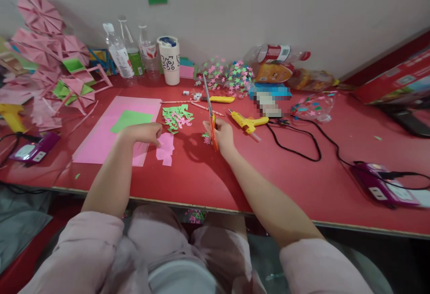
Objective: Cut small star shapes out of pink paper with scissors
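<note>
My right hand (224,138) grips a pair of scissors (212,119) by the orange handles, their blades pointing up and away from me. Below and beside that hand, a few small green and pink cut pieces (206,138) lie on the table. With fingers curled down and pressed together, my left hand (144,133) is at the edge of some pink paper pieces (165,150). Just beyond them is a pile of green and pink paper scraps (177,117). A green sheet (129,120) lies on larger pink sheets (101,144), partly behind my left hand and forearm.
A yellow glue gun (249,122) with a black cord lies right of my right hand. Farther back are a yellow cutter (220,99), a white tumbler (169,61), bottles (121,58) and star-filled clear containers (239,78). Pink paper crafts (72,56) stand left; a purple power strip (379,186) lies right.
</note>
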A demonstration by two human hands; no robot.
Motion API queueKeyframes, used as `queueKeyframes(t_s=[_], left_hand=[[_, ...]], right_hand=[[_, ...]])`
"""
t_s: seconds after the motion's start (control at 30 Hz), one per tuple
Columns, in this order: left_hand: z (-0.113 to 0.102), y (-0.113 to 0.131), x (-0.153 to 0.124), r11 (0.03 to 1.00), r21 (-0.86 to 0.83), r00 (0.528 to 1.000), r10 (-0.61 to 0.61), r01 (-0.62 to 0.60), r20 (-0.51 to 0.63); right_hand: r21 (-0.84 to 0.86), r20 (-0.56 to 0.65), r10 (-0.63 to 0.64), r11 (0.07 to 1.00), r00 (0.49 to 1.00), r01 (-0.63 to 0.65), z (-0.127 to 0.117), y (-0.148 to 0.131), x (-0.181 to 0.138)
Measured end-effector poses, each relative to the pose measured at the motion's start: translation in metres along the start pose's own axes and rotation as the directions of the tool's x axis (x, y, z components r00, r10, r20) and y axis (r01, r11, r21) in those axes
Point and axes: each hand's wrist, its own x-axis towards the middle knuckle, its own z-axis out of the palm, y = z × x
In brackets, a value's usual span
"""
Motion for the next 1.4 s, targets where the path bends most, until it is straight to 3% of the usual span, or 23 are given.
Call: queueKeyframes(t_s=[0.17, 0.47, 0.63, 0.77, 0.93, 1.13, 1.23, 1.3, 1.4], left_hand=[[0.001, -0.003, 0.003, 0.998, -0.008, 0.997, 0.055, -0.055, -0.054], [0.001, 0.016, -0.004, 0.999, 0.002, 0.999, -0.048, 0.048, -0.016], [0.002, 0.011, 0.001, 0.997, -0.047, 0.997, -0.061, 0.059, -0.051], [-0.001, 0.002, 0.007, 1.000, -0.021, 0.999, -0.003, 0.002, -0.039], [-0.008, -0.005, 0.003, 0.980, -0.168, 0.995, 0.100, -0.102, -0.019], [-0.017, -0.007, -0.015, 0.954, -0.301, 0.997, -0.012, -0.012, -0.078], [-0.021, -0.009, -0.020, 0.883, -0.450, 0.982, 0.061, -0.136, -0.178], [-0.020, -0.006, -0.018, 0.763, -0.586, 0.952, 0.127, -0.274, -0.279], [-0.012, 0.009, -0.007, 0.563, -0.710, 0.894, 0.133, -0.424, -0.428]], right_hand=[[-0.037, 0.010, 0.002, 0.999, 1.000, -0.002, 0.002, -0.003, -0.001], [-0.081, 0.021, -0.024, 0.996, 1.000, 0.025, 0.001, -0.005, -0.003], [-0.070, 0.029, -0.060, 0.996, 0.998, 0.062, 0.002, -0.001, -0.002], [-0.081, 0.016, -0.080, 0.993, 0.997, 0.081, 0.002, 0.000, -0.001], [-0.082, 0.024, -0.074, 0.994, 0.997, 0.076, 0.001, -0.002, -0.002], [-0.081, 0.019, -0.083, 0.993, 0.996, 0.084, 0.001, -0.003, -0.002], [-0.045, 0.019, -0.070, 0.996, 0.997, 0.071, 0.001, -0.004, -0.003], [0.012, 0.049, -0.034, 0.999, 0.998, 0.033, 0.001, -0.007, -0.007], [0.128, 0.189, 0.053, 0.989, 0.981, -0.078, 0.002, -0.015, -0.015]])
